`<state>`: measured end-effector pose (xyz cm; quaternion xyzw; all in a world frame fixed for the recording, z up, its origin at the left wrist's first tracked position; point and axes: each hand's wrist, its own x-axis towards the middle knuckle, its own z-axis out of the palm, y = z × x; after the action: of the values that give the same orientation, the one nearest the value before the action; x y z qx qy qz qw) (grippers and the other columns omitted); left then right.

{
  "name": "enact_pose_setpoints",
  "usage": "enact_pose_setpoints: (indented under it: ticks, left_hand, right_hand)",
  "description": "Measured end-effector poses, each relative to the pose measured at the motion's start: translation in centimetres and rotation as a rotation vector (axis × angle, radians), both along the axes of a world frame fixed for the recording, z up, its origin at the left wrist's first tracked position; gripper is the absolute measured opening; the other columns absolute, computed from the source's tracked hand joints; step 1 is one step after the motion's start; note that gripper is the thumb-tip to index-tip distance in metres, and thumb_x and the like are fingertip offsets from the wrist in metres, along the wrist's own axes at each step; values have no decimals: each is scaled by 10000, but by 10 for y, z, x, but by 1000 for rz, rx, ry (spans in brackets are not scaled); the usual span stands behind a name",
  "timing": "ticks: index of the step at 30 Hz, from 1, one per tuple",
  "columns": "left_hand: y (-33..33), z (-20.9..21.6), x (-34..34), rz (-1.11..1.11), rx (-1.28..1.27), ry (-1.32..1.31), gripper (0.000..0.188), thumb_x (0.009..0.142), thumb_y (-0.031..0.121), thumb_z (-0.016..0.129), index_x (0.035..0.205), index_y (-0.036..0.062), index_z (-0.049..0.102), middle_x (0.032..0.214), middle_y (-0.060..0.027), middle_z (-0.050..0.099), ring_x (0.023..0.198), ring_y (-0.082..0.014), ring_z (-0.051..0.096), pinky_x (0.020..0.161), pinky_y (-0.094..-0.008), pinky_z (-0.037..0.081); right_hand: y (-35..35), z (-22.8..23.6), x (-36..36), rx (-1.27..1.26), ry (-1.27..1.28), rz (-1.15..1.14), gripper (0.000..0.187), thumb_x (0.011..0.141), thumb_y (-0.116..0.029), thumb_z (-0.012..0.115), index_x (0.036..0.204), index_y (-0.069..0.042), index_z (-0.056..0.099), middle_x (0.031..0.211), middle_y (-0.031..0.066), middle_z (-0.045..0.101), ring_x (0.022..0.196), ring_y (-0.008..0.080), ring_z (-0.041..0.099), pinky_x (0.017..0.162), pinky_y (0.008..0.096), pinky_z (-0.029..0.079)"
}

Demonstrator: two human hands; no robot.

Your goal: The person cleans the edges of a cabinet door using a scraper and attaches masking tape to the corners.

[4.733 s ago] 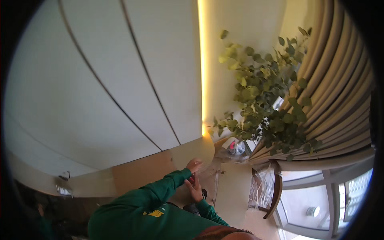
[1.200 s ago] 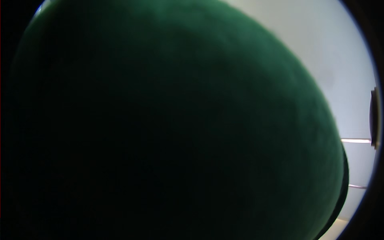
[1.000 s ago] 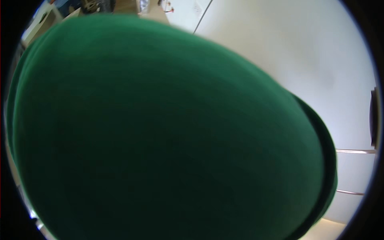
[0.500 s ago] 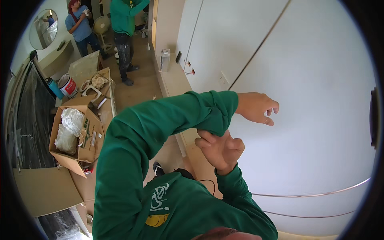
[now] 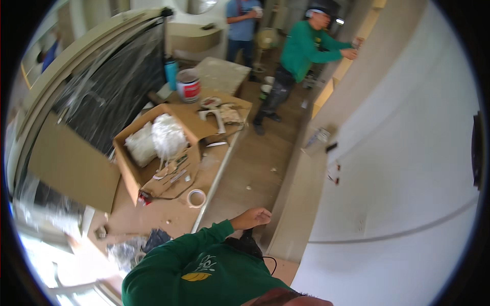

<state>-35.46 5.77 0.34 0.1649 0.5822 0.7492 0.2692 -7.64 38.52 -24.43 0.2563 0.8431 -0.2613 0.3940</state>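
My left hand [image 5: 252, 218] hangs low at the end of a green sleeve, fingers loosely curled and holding nothing. It hovers over the wooden floor [image 5: 255, 163], just beside the base of a beige panel [image 5: 301, 178]. A dark object with a thin cable [image 5: 250, 246] sits right below the hand. A roll of tape [image 5: 196, 198] lies on a low board to the hand's left. My right hand is out of view.
An open cardboard box [image 5: 133, 168] holds white plastic bags and scraps. Behind it stand a red and white bucket [image 5: 189, 84] and a blue bottle [image 5: 170, 66]. A person in green [image 5: 301, 48] works at the far wall, another person [image 5: 242, 23] beyond. A white wall panel [image 5: 408, 168] fills the right.
Both hands were raised against the white panel half a second ago. Now my left arm has dropped toward the floor, my right hand has left the view, and the view has swung down.
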Motion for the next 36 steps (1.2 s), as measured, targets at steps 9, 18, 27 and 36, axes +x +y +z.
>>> enact_pose_setpoints:
  ticks: [9, 18, 27, 36]
  left_hand:
    - [-115, 14, -29, 770, 426, -496, 358, 1055, 350, 538, 1273, 74, 604, 1245, -60, 671, 1179, -199, 631, 1029, -376, 490]
    - [-199, 158, -92, 1229, 829, -442, 142, 1028, 246, 542, 1015, 113, 590, 1006, -12, 678, 946, -153, 673, 800, -286, 561]
    - [-237, 211, -68, 1694, 795, -340, 173, 973, 208, 578, 1090, 91, 528, 1007, -12, 643, 867, -142, 638, 742, -289, 530]
    - [-358, 179, 4, 1718, 622, -92, 183, 1002, 252, 548, 1075, 86, 576, 983, -14, 636, 862, -152, 624, 763, -299, 510]
  right_hand:
    - [56, -24, -304, -348, 10, -175, 311, 1003, -273, 546, 1189, -33, 613, 1069, 132, 655, 921, 260, 633, 747, 414, 531]
    - [53, 27, -685, -460, 229, -32, 232, 930, -93, 581, 1157, -77, 631, 787, 53, 603, 574, 170, 536, 427, 301, 343]
    - [-97, 41, -668, -557, -118, 271, 315, 895, -74, 630, 1202, -140, 648, 838, 59, 637, 587, 173, 549, 467, 297, 418]
    - [-166, 10, -521, -354, -111, 669, 246, 971, -238, 593, 1151, -94, 680, 919, 101, 708, 772, 244, 680, 679, 401, 545]
